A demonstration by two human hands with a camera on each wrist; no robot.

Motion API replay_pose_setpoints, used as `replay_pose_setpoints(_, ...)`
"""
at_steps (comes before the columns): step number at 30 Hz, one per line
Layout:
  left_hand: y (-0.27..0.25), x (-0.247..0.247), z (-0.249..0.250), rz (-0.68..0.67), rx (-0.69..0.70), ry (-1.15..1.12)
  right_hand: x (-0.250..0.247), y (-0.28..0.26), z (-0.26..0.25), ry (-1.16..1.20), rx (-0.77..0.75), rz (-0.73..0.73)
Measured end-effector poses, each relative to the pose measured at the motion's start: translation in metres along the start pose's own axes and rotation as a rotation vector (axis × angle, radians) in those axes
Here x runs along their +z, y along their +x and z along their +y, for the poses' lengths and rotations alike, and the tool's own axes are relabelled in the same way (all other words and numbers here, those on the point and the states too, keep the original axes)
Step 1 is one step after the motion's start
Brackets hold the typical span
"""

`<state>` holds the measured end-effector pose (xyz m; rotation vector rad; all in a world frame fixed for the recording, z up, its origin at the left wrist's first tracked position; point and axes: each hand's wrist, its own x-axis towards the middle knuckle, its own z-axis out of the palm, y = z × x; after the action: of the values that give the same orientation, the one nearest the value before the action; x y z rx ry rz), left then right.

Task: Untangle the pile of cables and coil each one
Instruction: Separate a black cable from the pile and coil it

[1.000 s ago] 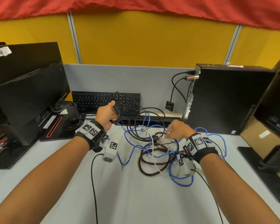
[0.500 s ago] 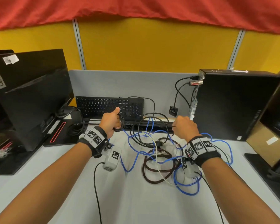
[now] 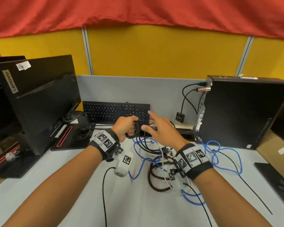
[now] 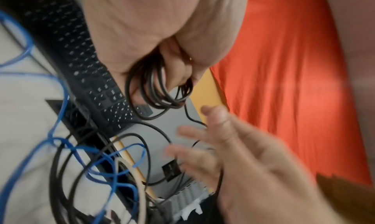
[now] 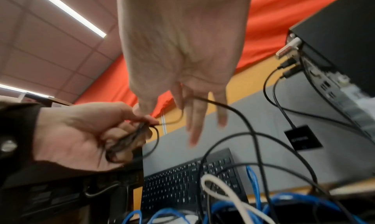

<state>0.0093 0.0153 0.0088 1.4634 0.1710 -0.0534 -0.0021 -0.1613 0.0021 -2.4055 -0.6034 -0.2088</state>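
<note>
My left hand (image 3: 131, 126) is raised in front of the keyboard and grips a small coil of thin black cable (image 3: 135, 130); the left wrist view shows the coil (image 4: 158, 89) looped round its curled fingers. My right hand (image 3: 147, 120) hovers just right of it with fingers straight and spread. A strand of the black cable (image 5: 221, 104) runs from the coil across the right fingers (image 5: 194, 125). On the desk below lies the tangle: blue cable (image 3: 226, 154), brown cable (image 3: 156, 181), white cable (image 3: 162, 154) and black loops (image 3: 146, 145).
A black keyboard (image 3: 115, 112) leans on the grey partition behind the hands. A black monitor (image 3: 39, 104) stands at the left and a PC tower (image 3: 244, 112) with plugged cables at the right. Another monitor base (image 3: 272, 174) sits at the far right. The grey desk (image 3: 138, 207) stretches toward me.
My right hand has lifted off the pile, moved left toward the left hand and spread its fingers. The left hand keeps hold of the black coil.
</note>
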Motion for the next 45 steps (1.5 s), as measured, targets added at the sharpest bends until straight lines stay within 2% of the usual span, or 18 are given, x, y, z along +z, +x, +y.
replay_pose_setpoints(1, -0.001, -0.002, 0.001, -0.026, -0.039, -0.117, 0.004, 0.0, -0.001, 0.08, 0.013, -0.037)
replay_pose_setpoints(3, -0.001, -0.01, 0.002, -0.061, -0.099, -0.293, 0.012, -0.001, 0.004, 0.155, -0.037, 0.071)
replay_pose_setpoints(5, 0.002, -0.021, 0.004, -0.029, -0.124, -0.452, 0.014, -0.001, 0.011, -0.024, -0.09, 0.203)
replay_pose_setpoints(6, 0.005, -0.026, 0.005, 0.021, -0.125, -0.532, 0.014, -0.003, 0.012, -0.189, -0.1, 0.169)
replay_pose_setpoints(8, 0.007, -0.027, 0.006, 0.139, -0.086, -0.551, 0.019, -0.006, 0.008, -0.55, -0.108, -0.032)
replay_pose_setpoints(11, 0.0, -0.006, -0.002, 0.197, 0.01, -0.29, 0.032, -0.012, -0.011, -0.673, -0.232, -0.21)
replay_pose_setpoints(14, -0.009, 0.012, -0.015, 0.097, 0.166, 0.2, 0.035, -0.01, -0.028, -0.47, -0.345, -0.214)
replay_pose_setpoints(17, -0.016, 0.007, -0.016, -0.046, 0.263, 0.478, 0.02, -0.008, -0.027, -0.131, -0.27, -0.087)
replay_pose_setpoints(21, -0.023, -0.003, -0.014, -0.243, 0.205, 0.398, -0.012, -0.004, -0.002, 0.324, -0.112, 0.177)
replay_pose_setpoints(24, -0.024, -0.005, -0.015, -0.361, 0.106, 0.143, -0.016, 0.002, 0.011, 0.312, -0.066, 0.201)
replay_pose_setpoints(28, -0.02, -0.004, -0.014, -0.466, 0.034, -0.105, -0.006, 0.004, 0.017, 0.148, -0.111, 0.079)
replay_pose_setpoints(30, -0.015, -0.007, -0.013, -0.411, 0.074, -0.188, -0.008, 0.004, 0.022, 0.108, -0.118, 0.032)
replay_pose_setpoints(32, -0.007, -0.017, -0.008, -0.266, 0.123, -0.333, -0.014, 0.003, 0.033, 0.151, -0.076, 0.079)
replay_pose_setpoints(36, 0.011, -0.05, 0.005, 0.214, 0.112, -0.486, -0.031, -0.004, 0.061, 0.094, -0.023, 0.224)
replay_pose_setpoints(38, 0.018, -0.056, 0.007, 0.37, 0.112, -0.426, -0.031, -0.008, 0.064, -0.095, -0.008, 0.121)
replay_pose_setpoints(40, 0.02, -0.048, 0.004, 0.412, 0.173, -0.295, -0.018, -0.012, 0.056, -0.323, -0.024, -0.082)
replay_pose_setpoints(42, 0.015, -0.031, -0.002, 0.366, 0.278, -0.082, -0.001, -0.015, 0.039, -0.407, -0.085, -0.221)
replay_pose_setpoints(45, 0.002, -0.004, -0.019, 0.169, 0.406, 0.309, 0.016, -0.018, 0.016, -0.233, -0.209, -0.283)
